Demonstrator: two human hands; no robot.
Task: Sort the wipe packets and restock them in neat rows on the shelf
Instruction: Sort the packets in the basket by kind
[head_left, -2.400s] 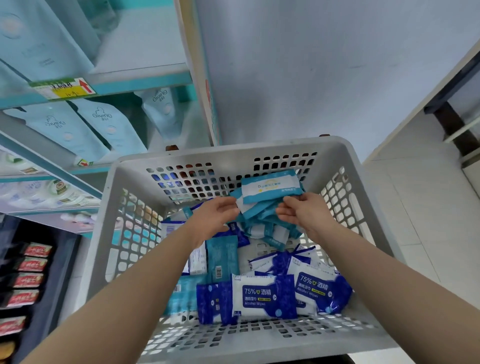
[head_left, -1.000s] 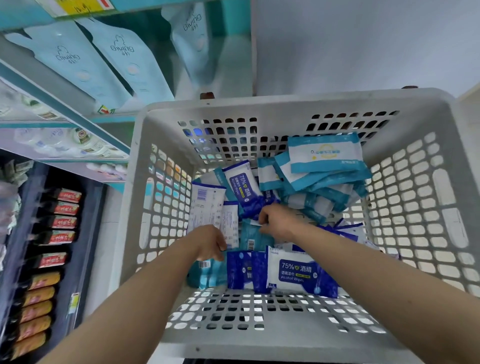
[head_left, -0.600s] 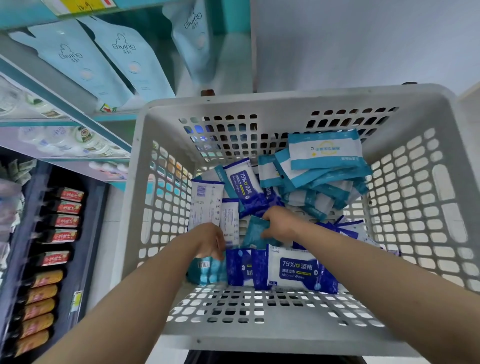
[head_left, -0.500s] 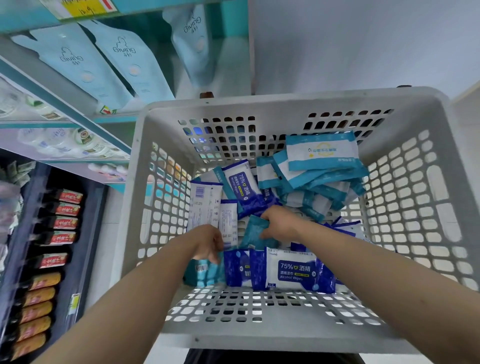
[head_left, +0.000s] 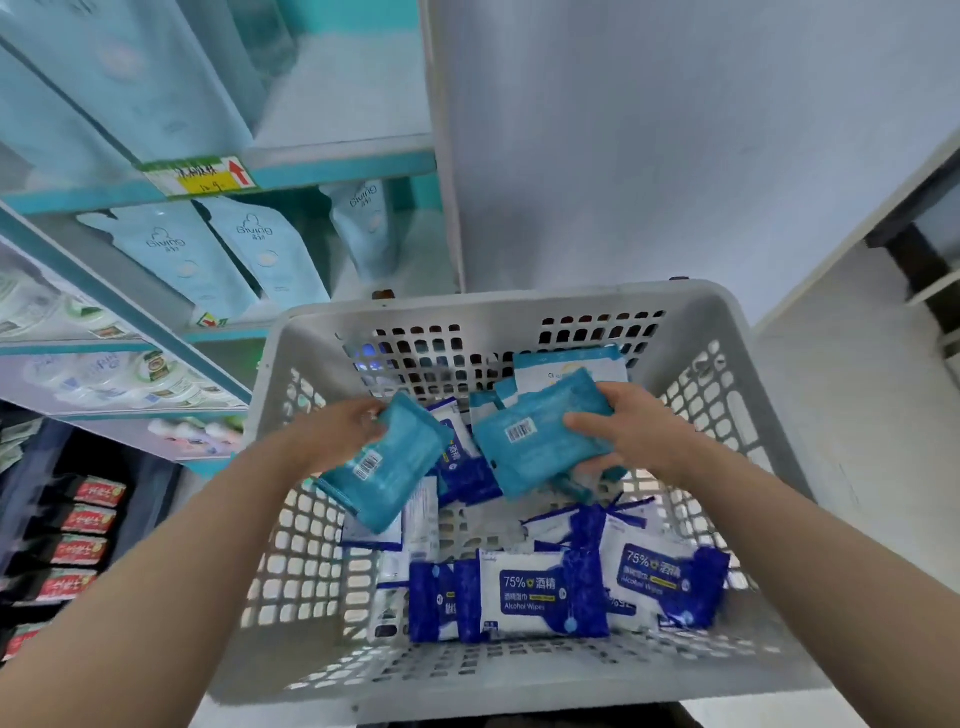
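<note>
While half a second ago both hands were buried low among the packets, each now has one lifted clear. Nearest, behind the front wall of the basket (head_left: 519, 691), the blue packs (head_left: 524, 592) lie flat on its floor, untouched. Above them the left hand (head_left: 343, 431) grips a teal packet (head_left: 384, 467) by its upper end, barcode up and tilted. The right hand (head_left: 628, 431) is clamped round a second teal packet (head_left: 530, 441), close beside the first but apart. Behind, white packs (head_left: 571, 364) lean on the far wall. Beyond, at left, the shelf (head_left: 337, 161) carries pale pouches (head_left: 260, 249). The teal kind looks sorted out now, so carrying the pair to the shelf should come next.
</note>
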